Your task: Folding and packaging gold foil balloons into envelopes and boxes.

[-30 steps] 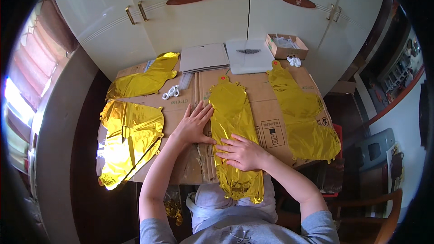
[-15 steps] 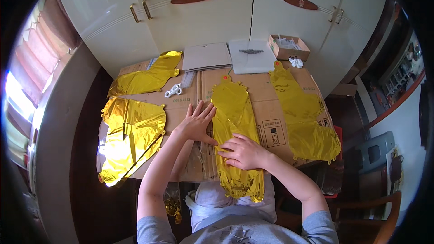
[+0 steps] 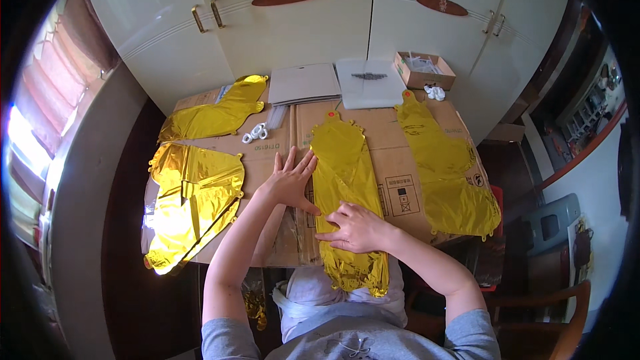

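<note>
A flat gold foil balloon (image 3: 343, 177) lies lengthwise in front of me, its creased lower end hanging past the table edge over my lap. My left hand (image 3: 292, 181) is spread along its left edge, fingers pointing away from me, partly on the cardboard. Across the lower middle of the foil rests my right hand (image 3: 357, 228), one finger stretched toward the left edge and others bent, none gripping anything I can see. More flat gold foil balloons lie around: one at near left (image 3: 200, 190), one at far left (image 3: 220, 115), one at right (image 3: 443, 167).
Cardboard (image 3: 267, 160) covers the table. Small white rolls (image 3: 255, 135) sit behind my left hand. Farther back are grey sheets (image 3: 305, 83), a pale flat panel (image 3: 370, 93), and a small box (image 3: 427, 77) beside a crumpled white piece (image 3: 435, 93). Cabinets (image 3: 293, 33) stand behind.
My right hand has shifted slightly, with its upper fingers bending more and one finger reaching farther left. My left hand stays in place on the balloon's edge.
</note>
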The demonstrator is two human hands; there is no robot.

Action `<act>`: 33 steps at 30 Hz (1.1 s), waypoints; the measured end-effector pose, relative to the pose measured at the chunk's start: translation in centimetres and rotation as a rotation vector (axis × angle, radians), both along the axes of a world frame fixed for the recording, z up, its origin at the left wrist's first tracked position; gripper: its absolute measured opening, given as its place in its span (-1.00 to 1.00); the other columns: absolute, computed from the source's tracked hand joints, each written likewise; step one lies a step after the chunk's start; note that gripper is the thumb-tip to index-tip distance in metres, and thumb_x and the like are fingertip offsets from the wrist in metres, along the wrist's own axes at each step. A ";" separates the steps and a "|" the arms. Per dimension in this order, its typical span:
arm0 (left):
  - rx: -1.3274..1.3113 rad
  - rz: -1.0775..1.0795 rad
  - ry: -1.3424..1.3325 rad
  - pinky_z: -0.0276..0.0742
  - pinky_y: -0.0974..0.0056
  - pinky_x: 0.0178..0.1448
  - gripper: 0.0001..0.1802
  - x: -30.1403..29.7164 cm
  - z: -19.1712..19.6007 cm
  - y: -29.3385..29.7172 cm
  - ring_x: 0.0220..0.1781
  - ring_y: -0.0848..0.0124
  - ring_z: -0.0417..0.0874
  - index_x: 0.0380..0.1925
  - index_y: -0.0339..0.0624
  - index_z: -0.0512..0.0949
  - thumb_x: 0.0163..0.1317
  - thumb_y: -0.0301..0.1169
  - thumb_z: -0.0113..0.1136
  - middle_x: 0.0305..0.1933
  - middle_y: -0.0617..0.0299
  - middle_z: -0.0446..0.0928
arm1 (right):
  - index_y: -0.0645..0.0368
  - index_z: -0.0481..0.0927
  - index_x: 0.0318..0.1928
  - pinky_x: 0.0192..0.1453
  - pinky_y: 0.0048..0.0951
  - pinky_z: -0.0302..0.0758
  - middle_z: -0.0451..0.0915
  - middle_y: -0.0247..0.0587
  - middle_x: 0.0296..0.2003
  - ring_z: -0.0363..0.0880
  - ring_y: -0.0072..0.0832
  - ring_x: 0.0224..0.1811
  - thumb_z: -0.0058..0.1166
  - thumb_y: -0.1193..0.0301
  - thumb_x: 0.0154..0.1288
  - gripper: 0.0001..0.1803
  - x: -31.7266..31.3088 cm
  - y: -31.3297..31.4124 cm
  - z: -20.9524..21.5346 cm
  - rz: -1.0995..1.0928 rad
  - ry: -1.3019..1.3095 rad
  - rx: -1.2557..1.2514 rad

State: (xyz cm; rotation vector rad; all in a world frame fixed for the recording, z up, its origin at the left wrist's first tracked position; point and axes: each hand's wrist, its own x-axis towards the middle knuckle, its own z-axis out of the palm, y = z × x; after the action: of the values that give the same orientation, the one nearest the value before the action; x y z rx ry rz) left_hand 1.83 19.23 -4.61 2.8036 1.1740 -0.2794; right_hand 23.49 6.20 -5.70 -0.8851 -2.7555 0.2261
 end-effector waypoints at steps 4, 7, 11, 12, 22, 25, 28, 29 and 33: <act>0.043 0.020 -0.031 -0.31 -0.44 0.48 0.55 -0.2 -0.8 0.3 0.60 -0.13 -0.26 0.48 -0.28 -0.08 -0.37 0.61 0.16 0.60 0.06 -0.13 | -0.47 0.59 0.15 0.36 -0.10 0.30 0.46 -0.22 -0.01 0.38 -0.22 0.09 -0.05 0.01 0.39 -0.64 0.1 -0.2 -0.1 0.018 -0.015 0.023; 0.084 0.072 -0.074 -0.31 -0.43 0.49 0.45 -0.1 -1.6 0.9 0.61 -0.05 -0.23 0.48 -0.26 -0.03 -0.23 0.60 0.07 0.59 0.09 -0.07 | -0.50 0.57 0.16 0.41 -0.04 0.23 0.45 -0.18 0.03 0.36 -0.19 0.13 -0.08 -0.01 0.40 -0.63 0.2 -0.2 -0.3 0.023 -0.032 0.022; 0.129 0.116 -0.140 -0.29 -0.44 0.48 0.26 0.0 -2.5 2.0 0.61 0.05 -0.17 0.47 -0.20 0.04 -0.02 0.53 -0.03 0.57 0.10 -0.01 | -0.52 0.56 0.18 0.48 0.05 0.10 0.43 -0.22 0.15 0.33 -0.16 0.22 -0.12 -0.02 0.42 -0.62 0.3 -0.7 -0.1 0.044 -0.057 -0.009; 0.135 0.121 -0.162 -0.29 -0.44 0.48 0.21 0.0 -2.5 2.3 0.61 0.06 -0.16 0.47 -0.19 0.05 0.03 0.51 -0.05 0.56 0.10 0.01 | -0.52 0.55 0.18 0.49 0.07 0.07 0.41 -0.24 0.19 0.31 -0.16 0.25 -0.13 -0.02 0.42 -0.62 0.3 -0.8 -0.2 0.048 -0.060 -0.015; 0.199 0.242 -0.266 -0.24 -0.39 0.49 -0.06 0.7 -3.3 3.6 0.61 0.05 -0.13 0.45 -0.17 0.09 0.29 0.30 -0.16 0.54 0.04 0.06 | -0.52 0.50 0.23 0.52 0.14 -0.02 0.34 -0.38 0.34 0.26 -0.16 0.33 -0.14 -0.02 0.43 -0.60 0.6 -0.7 -0.1 0.034 0.011 -0.069; 0.215 0.233 -0.377 -0.25 -0.30 0.53 -0.09 0.2 -3.6 3.0 0.61 0.04 -0.15 0.45 -0.17 0.08 0.31 0.24 -0.11 0.53 0.00 0.05 | -0.41 0.50 0.25 0.50 0.06 0.08 0.38 -0.32 0.30 0.30 -0.18 0.30 -0.03 0.03 0.39 -0.57 1.4 -2.2 1.8 -0.024 0.088 0.065; 0.168 0.086 -0.399 -0.26 -0.20 0.57 -0.11 -0.5 -2.1 0.9 0.61 0.05 -0.15 0.47 -0.15 0.05 0.32 0.18 -0.04 0.54 -0.02 0.03 | -0.16 0.55 0.21 0.36 -0.09 0.31 0.45 -0.29 0.21 0.43 -0.22 0.19 0.12 0.15 0.33 -0.56 3.0 -5.5 3.4 -0.138 0.304 0.087; 0.167 0.013 -0.367 -0.25 -0.18 0.57 -0.12 -0.8 -1.7 0.1 0.61 0.05 -0.13 0.46 -0.15 0.07 0.32 0.18 -0.05 0.54 0.00 0.04 | -0.03 0.57 0.12 0.26 -0.16 0.38 0.48 -0.26 0.16 0.48 -0.23 0.12 0.16 0.24 0.29 -0.61 3.7 -6.9 3.2 -0.189 0.411 0.063; 0.079 -0.147 -0.366 -0.22 -0.13 0.58 -0.17 -0.5 -1.4 -1.9 0.58 0.09 0.00 0.46 -0.05 0.12 0.32 0.15 -0.03 0.54 0.10 0.09 | 0.16 0.50 -0.13 -0.04 -0.44 0.42 0.49 -0.20 -0.10 0.48 -0.43 -0.19 0.14 0.53 0.20 -0.79 4.9 -14.4 -1.3 -0.658 0.927 -0.148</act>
State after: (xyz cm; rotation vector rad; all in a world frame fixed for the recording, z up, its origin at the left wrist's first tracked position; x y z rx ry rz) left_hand 1.29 17.32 -6.05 2.8430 0.9167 0.2677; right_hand 28.44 -8.22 -6.97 -1.2542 -1.5372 0.5444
